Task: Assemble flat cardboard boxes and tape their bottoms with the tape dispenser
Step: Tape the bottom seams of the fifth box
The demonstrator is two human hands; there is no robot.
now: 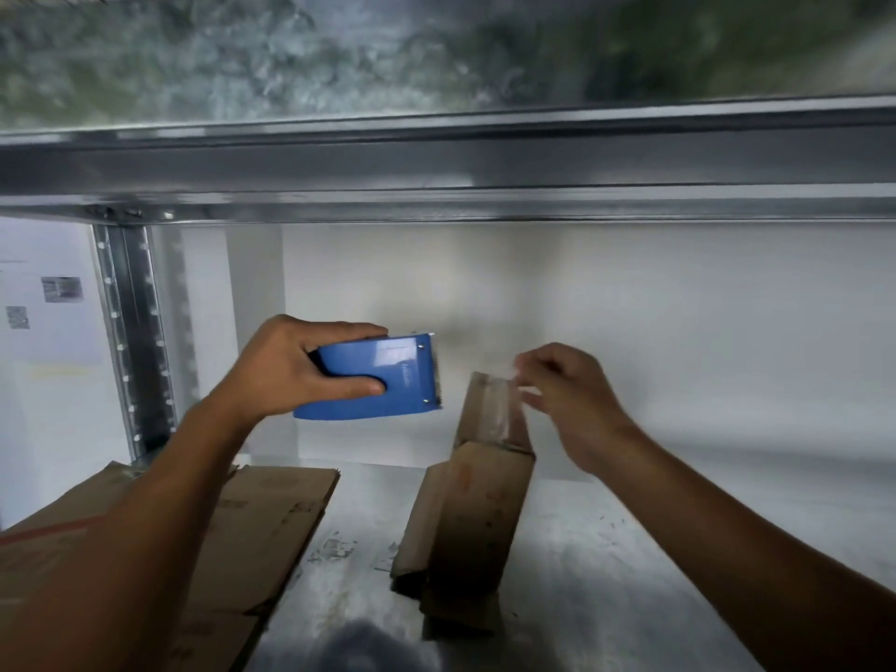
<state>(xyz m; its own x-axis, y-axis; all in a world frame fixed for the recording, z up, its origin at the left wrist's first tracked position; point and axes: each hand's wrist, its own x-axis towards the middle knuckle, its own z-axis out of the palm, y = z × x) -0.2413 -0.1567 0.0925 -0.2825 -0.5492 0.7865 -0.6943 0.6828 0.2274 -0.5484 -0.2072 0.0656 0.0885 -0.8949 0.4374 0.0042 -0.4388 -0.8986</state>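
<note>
In the head view, the left hand [310,366], centre-left of the frame, grips the blue plastic hand-held tape dispenser [378,375]. The thumb lies over its top edge and the fingers wrap underneath. The toothed cutting edge points right, towards the box, but is apart from it.

Just right of centre, a narrow brown cardboard box [465,502] stands upright on the grey metal shelf surface [606,550], with its folded end up. A strip of clear tape [494,409] lies glossy across that end and runs a little way down the side.

The right hand [567,395] is at the top right corner of the box. Its fingertips are bunched together and seem to pinch the loose end of the strip, though motion blur makes the contact uncertain.

At lower left, a stack of flat brown cardboard sheets [271,516] lies under the left forearm, unfolded.

I judge that this box is formed and its bottom seam is taped or nearly so, with the strip end left to press down. The flat sheets remain to be assembled and taped.
</note>
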